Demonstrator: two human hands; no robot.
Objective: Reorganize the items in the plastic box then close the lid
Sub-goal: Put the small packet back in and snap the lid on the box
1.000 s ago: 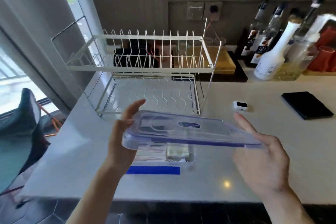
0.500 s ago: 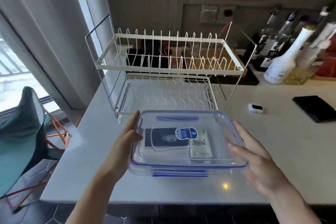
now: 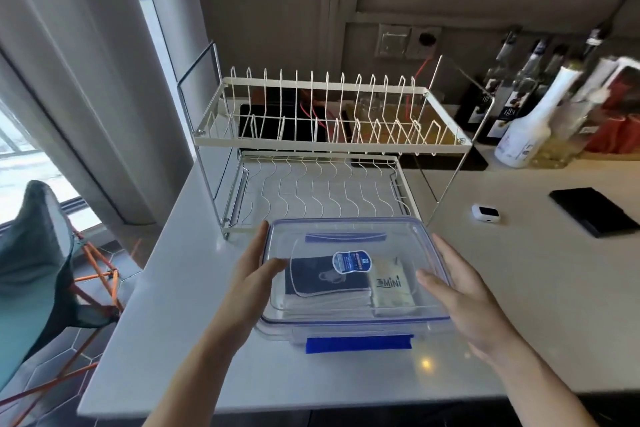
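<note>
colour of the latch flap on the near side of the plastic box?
Solid blue; the latch flap sticks out below the clear lid. Head view, the only one.

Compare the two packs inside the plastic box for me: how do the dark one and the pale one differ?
The dark pack is navy, wider, and lies on the left; the pale pack is cream, narrower, printed "MINI", and lies on the right. The lid's blue sticker overlaps the dark pack's top edge, hardly the pale pack. Both lie flat, side by side, under the clear lid.
</note>
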